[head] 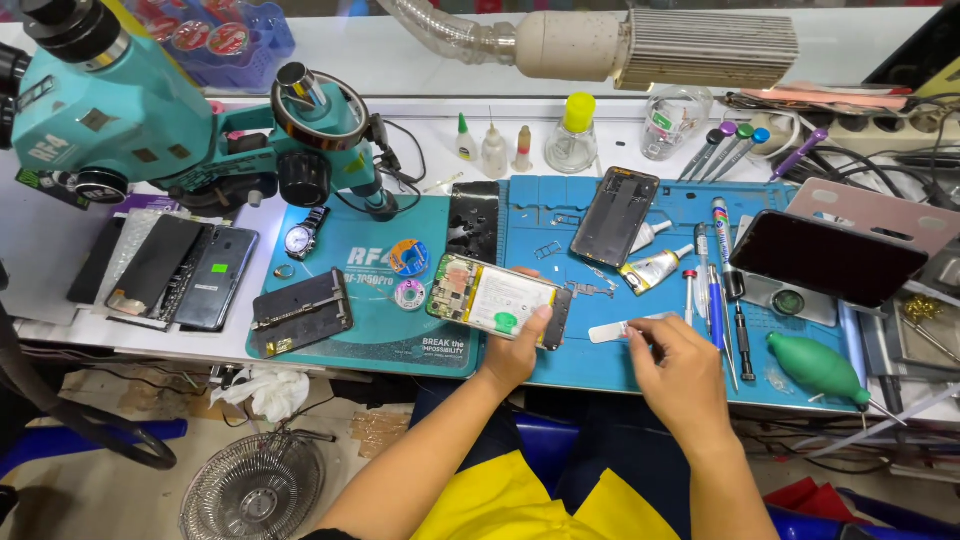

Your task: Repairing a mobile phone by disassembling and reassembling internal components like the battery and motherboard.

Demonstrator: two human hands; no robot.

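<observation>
An opened phone (497, 299), back cover off with board and white battery exposed, was gripped in the left hand (512, 350) at its right end, thumb laid on top and fingers curled beneath. It was held just over the seam between the teal mat (370, 330) and the blue mat (600, 360).

The right hand (678, 372) was closed in a pinch on a flat metal pry tool (622, 329), knuckles up, blade pointed left toward the phone but apart from it.

Surroundings logged:
- A teal microscope (150, 120) was mounted at upper left, with a wristwatch (301, 239) below its column.
- A black holding jig (300, 312) and two small solder-wire spools (409, 257) were placed on the teal mat.
- Several dark phones and screens (180, 270) were stacked far left.
- A second phone shell (614, 216) lay face down beyond the held phone, with two crumpled glue tubes (655, 268) beside it.
- Screwdrivers (715, 290) were lined up right of the pry tool, near the right hand.
- A green rubber blower (812, 367) was lying at the right edge.
- A dark screen (828, 258) was propped at right.
- A yellow-capped bottle (573, 135) and small dropper bottles (492, 148) were ranged along the back.
- A ribbed extractor nozzle (680, 45) was hung overhead.

Both forearms were extended from below, over a yellow garment.
</observation>
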